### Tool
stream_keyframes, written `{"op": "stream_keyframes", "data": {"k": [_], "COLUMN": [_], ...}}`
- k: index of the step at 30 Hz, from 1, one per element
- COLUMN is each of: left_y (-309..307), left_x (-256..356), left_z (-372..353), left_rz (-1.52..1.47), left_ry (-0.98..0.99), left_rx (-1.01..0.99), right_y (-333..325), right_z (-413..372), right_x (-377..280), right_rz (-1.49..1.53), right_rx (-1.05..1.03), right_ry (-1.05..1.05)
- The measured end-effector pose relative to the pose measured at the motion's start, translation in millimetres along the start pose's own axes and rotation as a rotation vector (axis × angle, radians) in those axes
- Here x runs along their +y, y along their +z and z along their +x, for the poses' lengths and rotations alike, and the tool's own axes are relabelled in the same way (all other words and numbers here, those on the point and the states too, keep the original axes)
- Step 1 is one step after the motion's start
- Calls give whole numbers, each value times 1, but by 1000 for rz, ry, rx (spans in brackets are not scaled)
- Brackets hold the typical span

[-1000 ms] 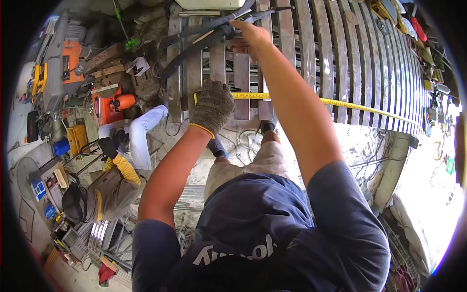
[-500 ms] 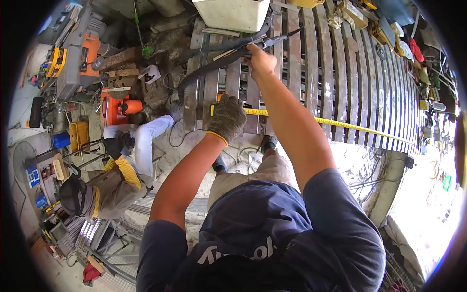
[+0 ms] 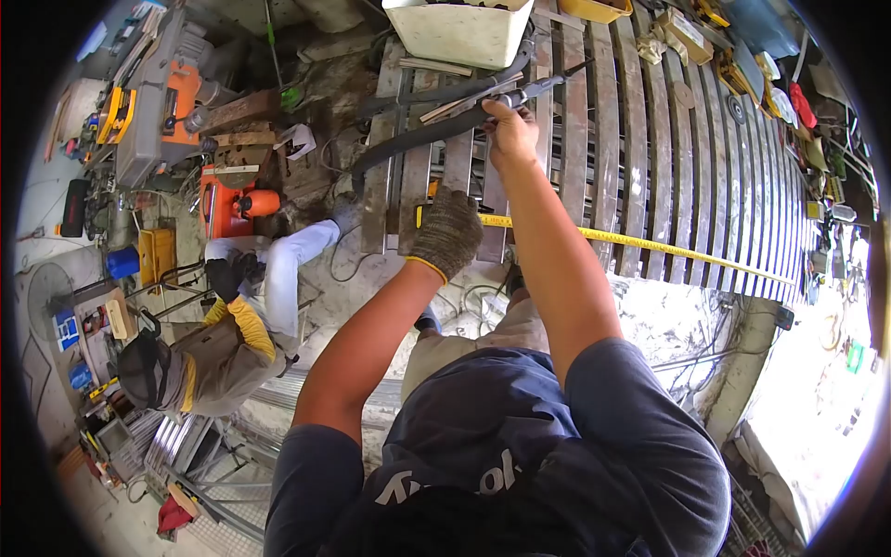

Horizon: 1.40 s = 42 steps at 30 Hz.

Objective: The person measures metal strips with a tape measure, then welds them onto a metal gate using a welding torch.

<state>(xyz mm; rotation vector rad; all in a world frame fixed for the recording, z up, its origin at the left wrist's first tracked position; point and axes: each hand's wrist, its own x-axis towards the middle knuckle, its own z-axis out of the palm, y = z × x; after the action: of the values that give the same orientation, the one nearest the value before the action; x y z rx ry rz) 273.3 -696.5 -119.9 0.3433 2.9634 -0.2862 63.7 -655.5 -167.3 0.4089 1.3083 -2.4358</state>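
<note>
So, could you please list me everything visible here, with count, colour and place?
Bench: 1, grey, centre to right
Tape measure: 1, yellow, across bench
Bin: 1, white, on bench, top
Tray: 1, yellow, top edge
Hose: count unclear, black, bench's left part
Tool: 1, grey, beside hose
Discs: 2, brown and dark, on bench, right
Box: 1, brown, top right
Machine: 1, grey and orange, upper left
Fan: 1, grey, left edge
Person: 1, grey and yellow top, left
Metal bars: many, grey, lower left
Small clutter: uncounted, mixed colours, both sides
Left hand: 1, dark glove, on tape measure
Right hand: 1, bare, at tool
</note>
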Motion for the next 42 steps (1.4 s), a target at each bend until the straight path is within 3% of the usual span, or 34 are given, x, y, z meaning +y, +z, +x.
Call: {"op": "stream_keyframes", "data": {"k": [4,7,8,11,13,16,19,21,23,26,28,32,37,42], "left_y": [5,12,10,-2,4,3,5,4,2,0,2,37,46,38], "left_x": [1,2,3,0,0,2,2,2,2,2,2,6,2,0], "left_z": [1,3,2,2,3,10,11,10,9,8,11,11,23,15], "left_rz": [-6,-65,-53,-43,-86,-72,-68,-42,-26,-30,-44,-48,-207,-132], "left_ry": [7,-31,-30,-27,-16,-8,-8,14,21,17,25,-46,-118,-87], "left_rx": [-28,-13,-16,-20,-38,-189,-193,-193,-194,-202,-217,-9,227,273], "right_y": [25,20,18,40,55,80,112,128,148,156,153,135,119,108], "right_z": [4,21,20,-31,-48,-55,-49,-37,-40,-29,-25,-10,-33,-18], "right_x": [-23,-21,-17,-35,-51,-77,-104,-96,-103,-81,-50,3,22,36], "right_rz": [-132,-126,-180,-370,-529,-750,-880,-871,-1004,-977,-986,-988,-1032,-895], "right_rx": [73,21,87,-6,-85,-229,-304,-315,-380,-383,-298,-312,-278,-259], "right_ry": [282,334,307,-73,-152,-417,-200,-172,52,91,-20,-15,-43,-8]}}
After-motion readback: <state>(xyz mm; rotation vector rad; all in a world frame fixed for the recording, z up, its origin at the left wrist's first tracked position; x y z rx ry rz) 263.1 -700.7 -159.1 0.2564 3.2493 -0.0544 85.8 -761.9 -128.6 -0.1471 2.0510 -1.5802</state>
